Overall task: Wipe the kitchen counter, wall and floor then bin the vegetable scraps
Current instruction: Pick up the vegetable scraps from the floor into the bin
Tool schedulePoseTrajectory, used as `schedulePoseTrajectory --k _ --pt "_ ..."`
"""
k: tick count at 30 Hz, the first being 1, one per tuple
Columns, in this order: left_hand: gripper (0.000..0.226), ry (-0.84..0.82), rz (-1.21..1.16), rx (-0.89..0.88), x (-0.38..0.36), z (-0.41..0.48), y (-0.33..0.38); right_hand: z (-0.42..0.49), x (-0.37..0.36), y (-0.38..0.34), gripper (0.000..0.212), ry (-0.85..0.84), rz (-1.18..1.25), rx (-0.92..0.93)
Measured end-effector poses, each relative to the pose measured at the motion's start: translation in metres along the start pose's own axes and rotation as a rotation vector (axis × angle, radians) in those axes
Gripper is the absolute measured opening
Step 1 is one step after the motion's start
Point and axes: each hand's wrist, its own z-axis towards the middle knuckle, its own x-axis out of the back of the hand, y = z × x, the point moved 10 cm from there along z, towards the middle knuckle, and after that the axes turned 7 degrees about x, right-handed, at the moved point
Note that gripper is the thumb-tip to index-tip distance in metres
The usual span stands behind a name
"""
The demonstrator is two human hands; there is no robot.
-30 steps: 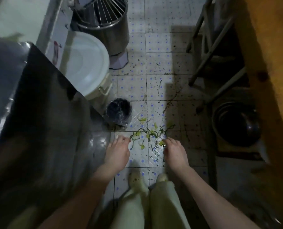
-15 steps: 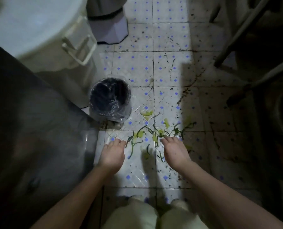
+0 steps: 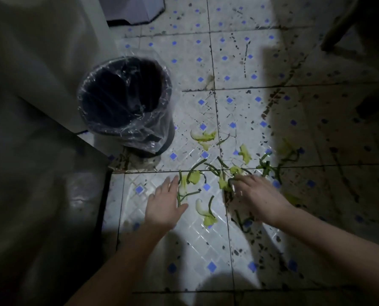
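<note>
Head view, looking down. The tiled floor (image 3: 184,62), white with small blue diamonds and heavily flecked with dark spots, fills the field from the centre out to 3 o'clock. A dark reflective cabinet side (image 3: 42,206) occupies the 8 to 9 o'clock sector, and above it, at 10 to 11 o'clock, stands a large pale container (image 3: 42,58); its contents are out of sight. A small black bin (image 3: 126,102) with a clear plastic liner folded over its rim stands upright at 10 o'clock from centre, just beside the pale container. Its interior is too dark to tell what it holds. The vegetable scraps (image 3: 204,136), pale yellow-green leaf pieces and thin dark green stems, lie scattered on the floor just below centre, at 4 o'clock from the bin and apart from it; none shows inside the liner. The left hand (image 3: 164,206) lies palm down at 9 o'clock of the scatter, fingers straight and close together, its thumb side touching a green stem and gripping nothing. The right hand (image 3: 257,197), at 3 o'clock of the scatter, rests its fingertips on a clump of stems; motion blur hides whether the fingers close on them.
</note>
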Motion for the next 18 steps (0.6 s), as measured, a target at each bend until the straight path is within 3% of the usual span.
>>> schedulePoseTrajectory --k 5,11,18 --pt "0.089 -0.004 0.021 -0.050 -0.015 0.001 0.006 -0.013 0.008 0.007 0.044 0.057 0.104 -0.130" --pt "0.056 0.074 -0.104 -0.110 -0.009 0.010 0.024 0.000 0.010 -0.002 0.042 0.040 0.104 -0.062" --pt "0.039 -0.018 -0.238 -0.126 -0.010 0.008 0.030 0.013 -0.003 -0.031 0.050 -0.023 0.113 0.015"
